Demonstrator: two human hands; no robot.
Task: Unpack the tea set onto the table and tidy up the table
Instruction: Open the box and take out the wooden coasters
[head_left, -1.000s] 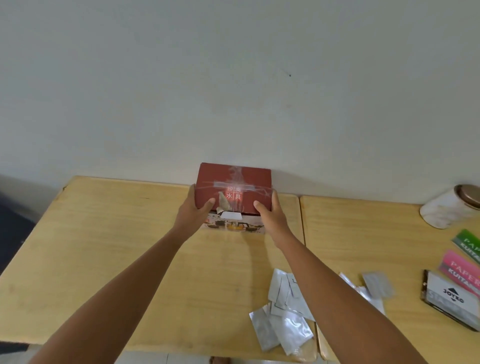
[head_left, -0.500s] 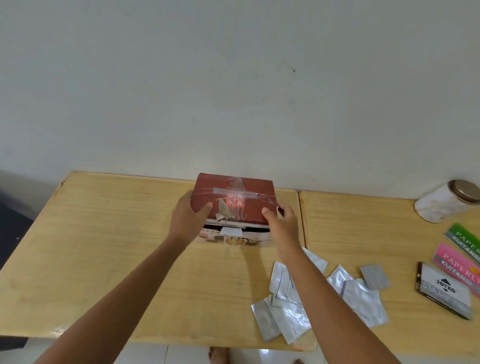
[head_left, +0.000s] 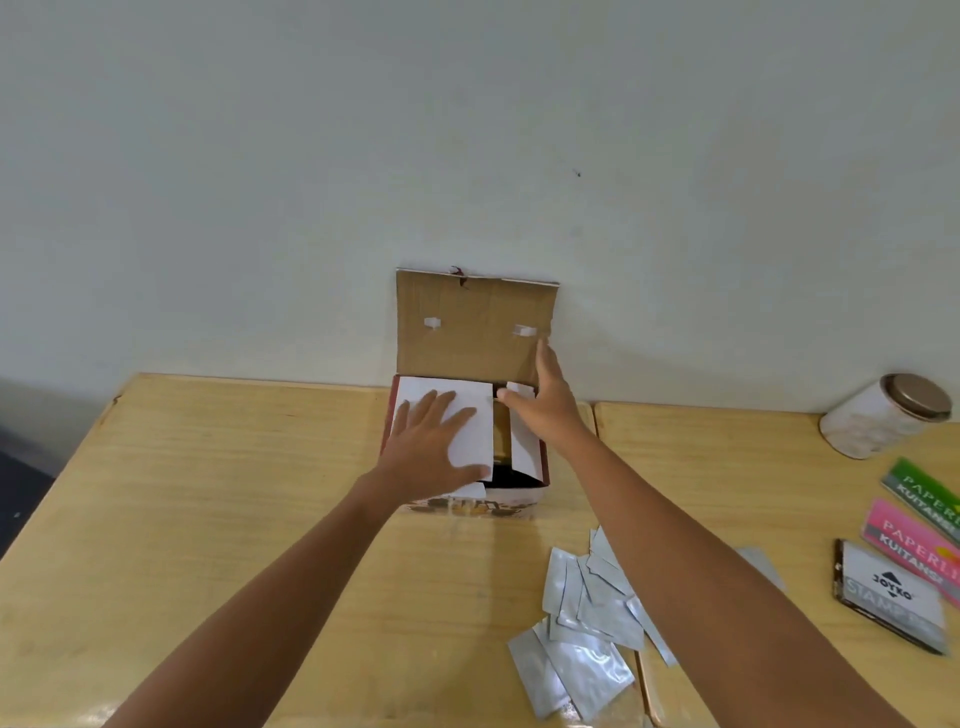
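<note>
The red tea set box (head_left: 519, 499) stands on the wooden table (head_left: 234, 493) against the wall, its brown cardboard lid (head_left: 467, 322) flipped up. Two white inner flaps (head_left: 478, 431) cover most of the opening, with a dark gap between them; the contents are hidden. My left hand (head_left: 431, 447) lies flat, fingers spread, on the left flap. My right hand (head_left: 545, 400) is open at the right flap, its fingers up against the raised lid's right edge.
Several silver foil sachets (head_left: 582, 639) lie scattered at the front, near the seam between two tables. At the right are a white jar with a bronze lid (head_left: 883, 415), green and pink receipt pads (head_left: 914, 519) and a stamp pad box (head_left: 888, 603).
The lid, held shut by both hands before, has been swung up against the wall. Both hands have moved from the box's front edge onto the inner flaps.
</note>
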